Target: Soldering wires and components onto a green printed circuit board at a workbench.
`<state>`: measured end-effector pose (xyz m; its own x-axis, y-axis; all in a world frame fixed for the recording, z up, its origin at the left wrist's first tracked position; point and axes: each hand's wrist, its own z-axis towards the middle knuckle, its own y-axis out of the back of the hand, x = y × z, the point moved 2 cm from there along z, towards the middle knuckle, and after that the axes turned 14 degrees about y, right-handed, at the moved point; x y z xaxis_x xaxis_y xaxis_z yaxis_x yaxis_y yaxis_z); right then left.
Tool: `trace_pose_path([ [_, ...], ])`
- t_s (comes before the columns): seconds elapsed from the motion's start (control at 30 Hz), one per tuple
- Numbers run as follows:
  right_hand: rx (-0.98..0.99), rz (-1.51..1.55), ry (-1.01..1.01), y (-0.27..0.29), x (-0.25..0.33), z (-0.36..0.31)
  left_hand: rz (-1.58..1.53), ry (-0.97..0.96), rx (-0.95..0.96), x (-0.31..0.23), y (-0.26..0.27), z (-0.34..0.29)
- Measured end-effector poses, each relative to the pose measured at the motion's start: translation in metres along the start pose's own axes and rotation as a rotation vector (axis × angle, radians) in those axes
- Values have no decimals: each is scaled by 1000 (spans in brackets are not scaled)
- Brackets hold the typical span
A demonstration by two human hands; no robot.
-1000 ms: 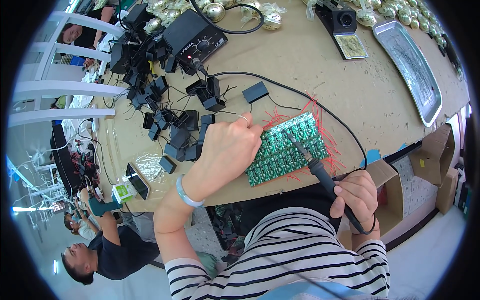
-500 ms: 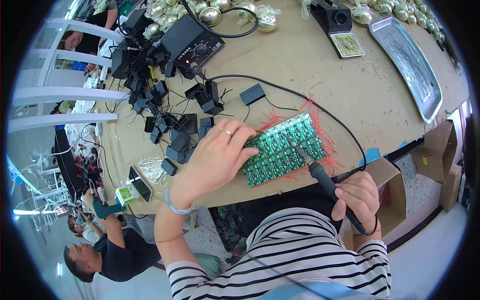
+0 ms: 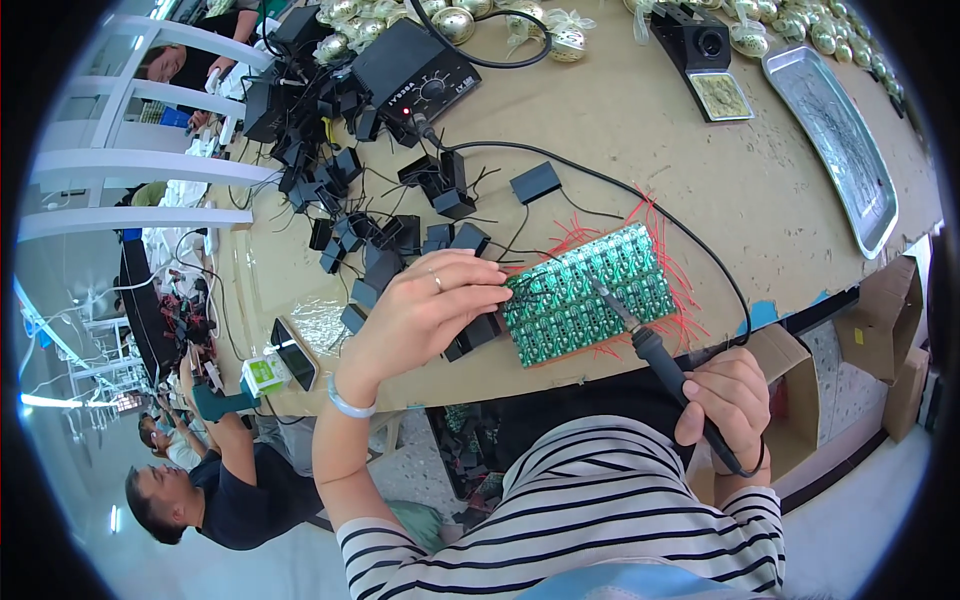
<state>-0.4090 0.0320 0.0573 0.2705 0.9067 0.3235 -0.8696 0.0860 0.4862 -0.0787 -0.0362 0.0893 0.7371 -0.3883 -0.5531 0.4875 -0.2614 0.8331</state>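
Where the counter (image 3: 600,110) reaches its near edge lies one green circuit-board panel (image 3: 590,300), red wires (image 3: 575,235) fanning out around it. Left hand (image 3: 425,305): fingers drawn close together at the panel's left edge; whether they pinch anything, cannot tell. Right hand (image 3: 728,402): fingers closed around the grip of one soldering iron (image 3: 660,355), tip at the panel's face. Left of panel: small black boxes (image 3: 385,268), heaped. Far right: one silver metal tray (image 3: 835,140).
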Motion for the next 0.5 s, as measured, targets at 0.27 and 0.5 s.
trace_pose_path([
  [0.27, 9, 12, -10, 0, 2, -1, -65, 74, -43, -25, -22, 21],
  [0.5, 44, 57, 11, -4, -2, -7, 26, -20, -47, -26, -47, 31],
])
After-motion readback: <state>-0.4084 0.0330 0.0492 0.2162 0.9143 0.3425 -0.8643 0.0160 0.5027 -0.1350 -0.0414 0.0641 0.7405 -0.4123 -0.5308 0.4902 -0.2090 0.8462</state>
